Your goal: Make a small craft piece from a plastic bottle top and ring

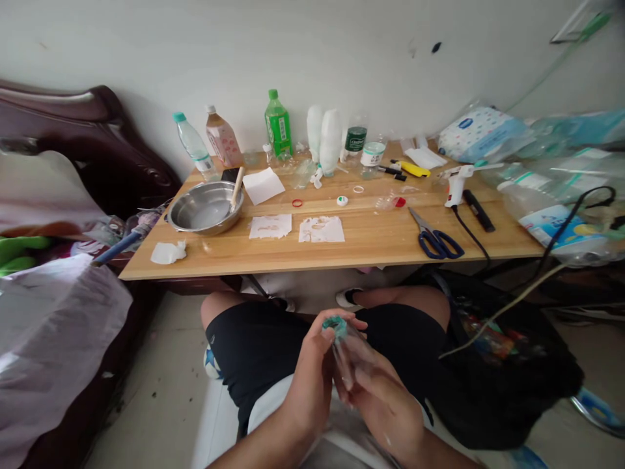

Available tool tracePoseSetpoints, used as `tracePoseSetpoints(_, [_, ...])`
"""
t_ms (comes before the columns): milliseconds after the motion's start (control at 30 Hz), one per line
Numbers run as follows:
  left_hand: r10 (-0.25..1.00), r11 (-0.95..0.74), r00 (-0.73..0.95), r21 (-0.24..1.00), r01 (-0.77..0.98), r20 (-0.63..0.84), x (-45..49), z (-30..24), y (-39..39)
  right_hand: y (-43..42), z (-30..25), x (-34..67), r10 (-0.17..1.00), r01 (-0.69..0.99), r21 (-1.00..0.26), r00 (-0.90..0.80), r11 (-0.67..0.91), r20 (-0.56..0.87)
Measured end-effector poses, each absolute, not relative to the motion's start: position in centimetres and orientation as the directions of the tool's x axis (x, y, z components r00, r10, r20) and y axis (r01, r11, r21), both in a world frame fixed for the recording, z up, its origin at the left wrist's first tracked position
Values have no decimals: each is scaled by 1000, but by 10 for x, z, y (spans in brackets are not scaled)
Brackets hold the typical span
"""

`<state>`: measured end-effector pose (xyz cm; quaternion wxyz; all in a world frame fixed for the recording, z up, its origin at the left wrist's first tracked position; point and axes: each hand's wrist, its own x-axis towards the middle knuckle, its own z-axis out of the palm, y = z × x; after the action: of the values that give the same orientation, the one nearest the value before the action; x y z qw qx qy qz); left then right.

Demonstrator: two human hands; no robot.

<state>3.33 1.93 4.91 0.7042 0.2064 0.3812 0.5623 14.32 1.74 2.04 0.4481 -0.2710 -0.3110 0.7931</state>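
Both my hands are low over my lap, in front of the wooden table (pixel 371 247). My left hand (pixel 312 378) pinches the teal cap (pixel 336 324) of a clear plastic bottle (pixel 349 355), fingers curled round it. My right hand (pixel 385 397) wraps the bottle's clear body from below and the right. The bottle points up and away from me, and its lower part is hidden behind my right hand.
On the table lie a steel bowl (pixel 205 208), two stained white papers (pixel 319 229), blue scissors (pixel 437 241), a white glue gun (pixel 456 182) with black cord, several bottles (pixel 278 127) at the back and loose caps. Bags crowd the right, a dark sofa the left.
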Motion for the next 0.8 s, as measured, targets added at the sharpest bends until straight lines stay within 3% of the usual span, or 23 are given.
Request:
tracePoseSetpoints(100, [930,345,120,715,-608,-346,27,54,19,14,19,148,850,-485,-791,-520,-374,-83])
tracePoseSetpoints(200, [929,349,110,735,-581,-354,24,57,20,11,13,149,876,-432,-852,-478,-294,-60])
tracePoseSetpoints(333, [932,330,77,746,-578,-353,26,59,20,11,10,148,946,-206,-978,-320,-14,54])
tracePoseSetpoints(500, [950,278,43,772,-572,-310,30,60,17,15,18,148,927,16,-968,-292,252,236])
tracePoseSetpoints(800, [931,326,37,780,-533,-364,33,57,16,12,14,146,918,89,-947,-288,309,273])
